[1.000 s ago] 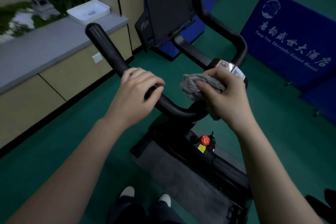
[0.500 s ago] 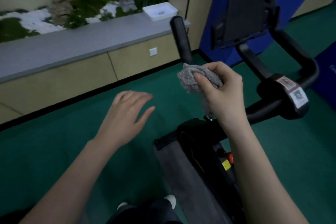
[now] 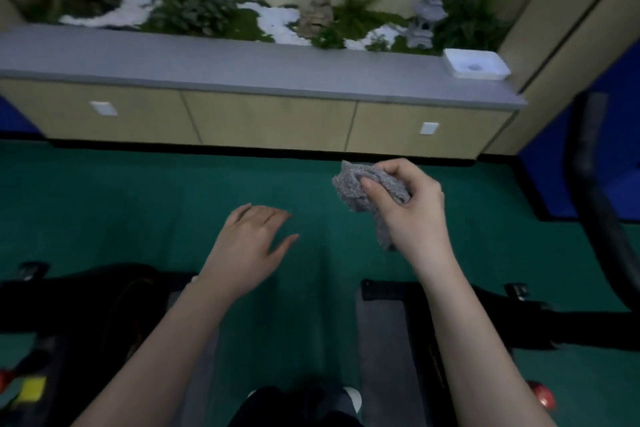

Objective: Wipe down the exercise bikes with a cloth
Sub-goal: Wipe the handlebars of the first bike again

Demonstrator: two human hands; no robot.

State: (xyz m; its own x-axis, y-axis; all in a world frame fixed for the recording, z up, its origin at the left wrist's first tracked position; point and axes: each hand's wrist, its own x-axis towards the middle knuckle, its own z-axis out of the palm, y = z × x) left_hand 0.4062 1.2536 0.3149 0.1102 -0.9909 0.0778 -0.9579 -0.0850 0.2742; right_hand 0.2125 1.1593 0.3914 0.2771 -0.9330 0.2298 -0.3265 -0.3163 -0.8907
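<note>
Cloth point(image 3: 360, 194), grey and bunched, pinched between the thumb and curled fingers of the right hand point(image 3: 412, 215), in the air over the green floor point(image 3: 138, 204) between two exercise bikes, the left bike point(image 3: 86, 302) and the right bike point(image 3: 502, 319), touching neither; the left hand point(image 3: 249, 246) is empty, fingers straight and spread. Judged soft, light and limp, the cloth should wipe best wadded in the palm, while the bikes look rigid and heavy, suited to bracing at a handlebar point(image 3: 587, 177)
</note>
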